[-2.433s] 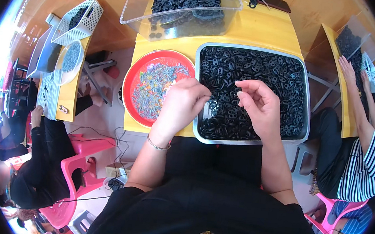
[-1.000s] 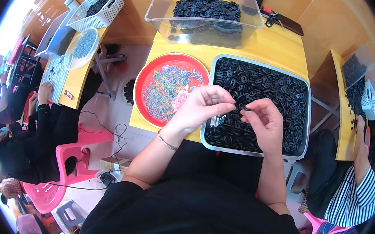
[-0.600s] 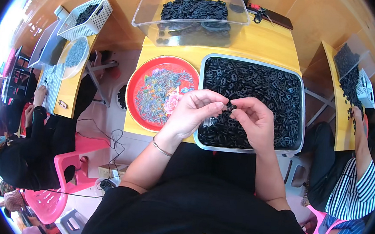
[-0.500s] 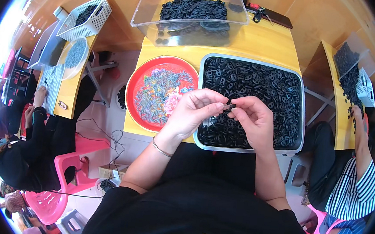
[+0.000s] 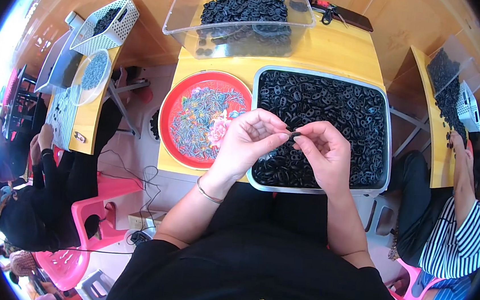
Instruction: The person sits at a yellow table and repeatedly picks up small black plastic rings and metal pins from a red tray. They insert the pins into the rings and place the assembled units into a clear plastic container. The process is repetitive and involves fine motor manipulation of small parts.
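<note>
Both hands are up over the left part of a metal tray (image 5: pixel 390 146) full of black oval plastic pieces with two holes. Pinched between the fingertips of my left hand (image 5: pixel 250 139) and my right hand (image 5: pixel 328 156) is a small black plastic piece (image 5: pixel 293 136). Fingers cover most of it, so its exact shape is hidden. Left of the metal tray lies a round red tray (image 5: pixel 169 124) with a flower print, holding many thin, greyish slivers (image 5: pixel 196 126). My left hand overlaps its right edge in the picture.
A clear plastic bin (image 5: pixel 238 41) with more black pieces stands at the table's back. Beside it lie scissors (image 5: pixel 327 13) and a dark brown case (image 5: pixel 351 18). Co-workers sit at side tables, left and right. A pink chair (image 5: pixel 81 239) and cables (image 5: pixel 148 185) are at lower left.
My fingertips have shifted slightly around the small black piece and remain together. The whole view has moved a little. At the left table, a co-worker's hands have moved slightly.
</note>
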A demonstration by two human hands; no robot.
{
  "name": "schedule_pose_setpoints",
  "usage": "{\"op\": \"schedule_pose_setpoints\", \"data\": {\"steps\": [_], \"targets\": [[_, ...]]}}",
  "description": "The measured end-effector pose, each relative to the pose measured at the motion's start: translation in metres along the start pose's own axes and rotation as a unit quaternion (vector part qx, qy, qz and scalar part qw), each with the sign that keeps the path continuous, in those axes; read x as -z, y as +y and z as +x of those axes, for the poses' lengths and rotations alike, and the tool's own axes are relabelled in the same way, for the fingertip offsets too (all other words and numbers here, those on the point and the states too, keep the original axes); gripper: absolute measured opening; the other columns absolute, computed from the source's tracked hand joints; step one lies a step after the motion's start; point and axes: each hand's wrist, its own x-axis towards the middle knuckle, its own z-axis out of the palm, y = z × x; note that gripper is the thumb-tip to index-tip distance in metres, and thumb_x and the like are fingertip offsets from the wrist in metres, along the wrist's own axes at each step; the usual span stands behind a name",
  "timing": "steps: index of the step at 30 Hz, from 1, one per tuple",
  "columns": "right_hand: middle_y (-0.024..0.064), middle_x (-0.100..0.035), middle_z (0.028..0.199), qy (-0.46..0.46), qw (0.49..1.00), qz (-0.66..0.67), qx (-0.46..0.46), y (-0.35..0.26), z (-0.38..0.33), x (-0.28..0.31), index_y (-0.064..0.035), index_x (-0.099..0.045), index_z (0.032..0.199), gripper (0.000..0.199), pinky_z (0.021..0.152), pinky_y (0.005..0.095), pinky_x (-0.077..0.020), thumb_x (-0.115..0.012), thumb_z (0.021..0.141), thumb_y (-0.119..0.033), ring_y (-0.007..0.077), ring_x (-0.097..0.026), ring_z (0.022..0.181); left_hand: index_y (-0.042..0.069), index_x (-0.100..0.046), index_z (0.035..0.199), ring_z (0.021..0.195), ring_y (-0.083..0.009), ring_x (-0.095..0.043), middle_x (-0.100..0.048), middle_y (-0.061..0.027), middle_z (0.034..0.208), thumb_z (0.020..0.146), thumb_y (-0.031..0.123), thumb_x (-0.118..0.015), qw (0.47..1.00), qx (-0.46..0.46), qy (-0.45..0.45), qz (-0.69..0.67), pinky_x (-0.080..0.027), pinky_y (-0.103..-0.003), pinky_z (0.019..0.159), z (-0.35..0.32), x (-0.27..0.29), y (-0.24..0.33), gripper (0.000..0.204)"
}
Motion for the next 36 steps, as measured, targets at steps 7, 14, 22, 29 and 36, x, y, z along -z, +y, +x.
{"op": "schedule_pose_setpoints", "data": {"steps": [7,14,22,29,36], "targets": [[0.0052,-0.064,0.076,0.022,0.996,-0.088,0.015,-0.006,-0.002,-0.004,0.0008,-0.059,0.087,0.009,0.063,0.0212,-0.0487,-0.061,0.078,0.0,0.0092,-0.061,0.068,0.001,-0.056,0.09,0.073,-0.0069,-0.058,-0.062,-0.005,0.081,0.075,-0.008,-0.062,0.998,-0.049,0.007,0.046,-0.048,-0.018,0.063,-0.003,-0.003,-0.005,0.019],[0.0054,-0.063,0.075,0.01,0.999,-0.027,-0.017,-0.004,0.0,0.001,0.0003,-0.058,0.087,0.009,0.061,0.0207,-0.0484,-0.06,0.078,0.001,0.0086,-0.061,0.066,-0.001,-0.055,0.097,0.075,-0.0075,-0.058,-0.062,-0.0051,0.082,0.076,-0.008,-0.061,0.991,-0.102,0.02,0.087,-0.047,-0.019,0.064,-0.003,-0.009,-0.007,0.023],[0.0045,-0.062,0.077,0.014,1.0,0.007,-0.022,-0.001,0.001,0.002,0.0006,-0.058,0.088,0.009,0.062,0.0207,-0.0493,-0.06,0.079,0.0,0.0079,-0.06,0.067,0.001,-0.056,0.092,0.073,-0.0044,-0.056,-0.061,-0.0024,0.08,0.084,0.005,-0.059,0.994,-0.034,-0.002,0.107,-0.044,-0.018,0.065,-0.001,0.002,-0.004,0.01],[0.0046,-0.062,0.077,0.022,1.0,-0.011,-0.017,0.002,0.001,0.001,0.0005,-0.058,0.087,0.009,0.062,0.021,-0.0489,-0.06,0.078,0.0,0.0081,-0.06,0.068,0.001,-0.057,0.086,0.066,-0.0024,-0.053,-0.058,0.0012,0.071,0.086,0.009,-0.057,0.99,0.008,-0.015,0.139,-0.042,-0.016,0.059,-0.002,0.0,-0.001,0.008],[0.0049,-0.063,0.075,0.02,0.999,-0.045,0.0,-0.002,0.0,-0.002,0.0007,-0.059,0.086,0.008,0.062,0.0209,-0.0487,-0.061,0.078,0.0,0.0085,-0.061,0.068,0.001,-0.057,0.085,0.066,-0.0025,-0.053,-0.059,0.0007,0.073,0.085,0.004,-0.057,0.991,0.007,-0.012,0.13,-0.041,-0.016,0.059,-0.003,-0.002,-0.001,0.004]]}}
